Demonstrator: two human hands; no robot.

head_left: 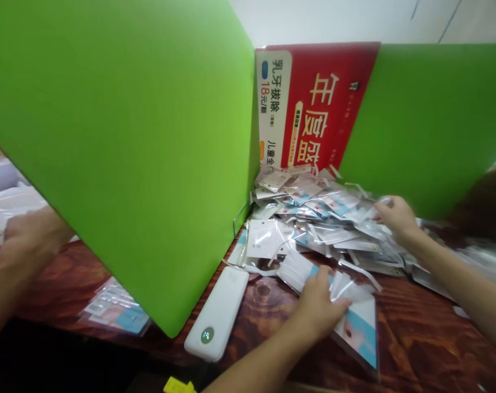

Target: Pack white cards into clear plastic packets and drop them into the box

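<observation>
Left hand (322, 301) clasps bagged cards (361, 323); right hand (398, 219), grip unclear, meets the packet pile (319, 210), apparently gathering, needing a careful pinch

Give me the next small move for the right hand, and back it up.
Probably draw one packet out of the pile of wrapped packets toward the left hand. The right hand is already at the pile's right side, though blur hides its exact grip, while the left hand holds a bundle of similar packets just in front.
</observation>
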